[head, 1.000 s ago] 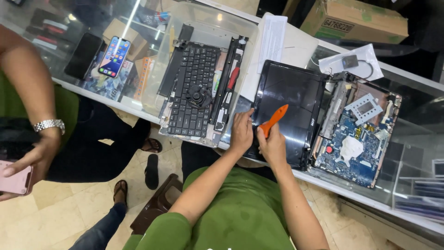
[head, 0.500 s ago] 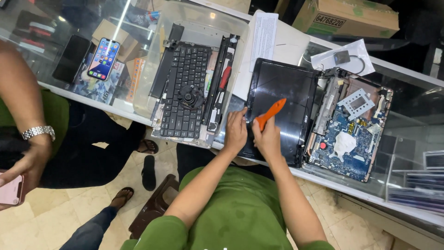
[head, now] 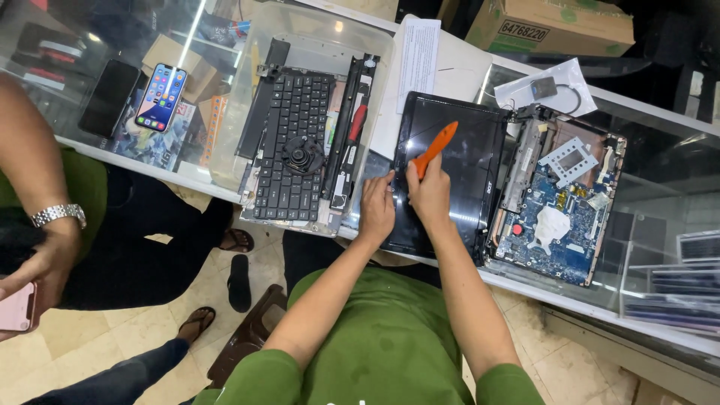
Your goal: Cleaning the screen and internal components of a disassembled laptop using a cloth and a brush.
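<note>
Head view: the right hand (head: 429, 191) is gripping an orange pry tool (head: 436, 148), fingers wrapped narrow round its lower end, tip pointing up over the black laptop screen panel (head: 465, 161). The left hand (head: 376, 210) is pressing on the panel's near-left edge, fingers curled tight on the bezel, holding nothing loose. The panel is lying flat on the glass surface (head: 675, 187), between the removed keyboard (head: 294, 142) in a clear tray and the exposed blue motherboard (head: 551, 217) in the open base.

Judging handling: the panel is looking thin, light and fragile, bezel likely flexing and snapping if forced; best held by its edges, not the glass face. The pry tool seems stiff plastic, light, easy to pinch mid-shaft.

Far left, another person's hand (head: 37, 270) with a metal watch is holding a pink phone (head: 15, 306).
</note>
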